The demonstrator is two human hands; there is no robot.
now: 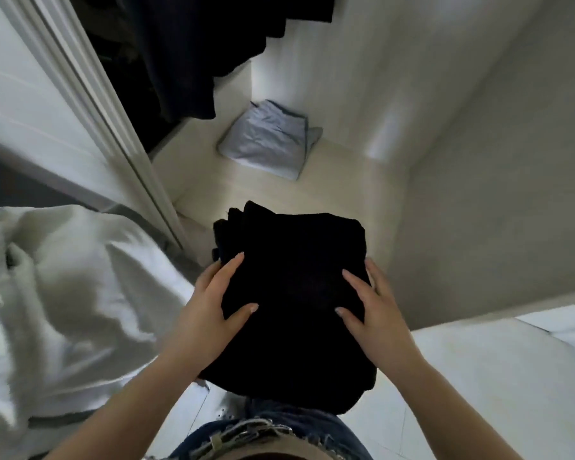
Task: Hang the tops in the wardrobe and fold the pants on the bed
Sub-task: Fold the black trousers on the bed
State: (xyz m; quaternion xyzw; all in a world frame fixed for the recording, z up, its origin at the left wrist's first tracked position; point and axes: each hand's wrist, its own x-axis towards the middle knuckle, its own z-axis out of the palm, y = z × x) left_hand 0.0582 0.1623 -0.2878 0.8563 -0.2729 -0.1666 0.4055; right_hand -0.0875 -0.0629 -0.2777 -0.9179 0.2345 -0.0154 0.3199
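A stack of folded black pants [292, 293] is held in front of me over the open wardrobe's floor [342, 184]. My left hand [213, 307] grips its left side, thumb on top. My right hand [375, 310] grips the right side the same way. A folded pale blue garment [266, 144] lies at the back of the wardrobe floor. Dark tops [193, 51] hang above at the upper left of the wardrobe.
The wardrobe's sliding door frame [113, 121] runs diagonally at left. White bedding [67, 287] on the bed is at my left. The wardrobe's right wall [485, 167] stands close by. Pale tiled floor [478, 376] lies at lower right.
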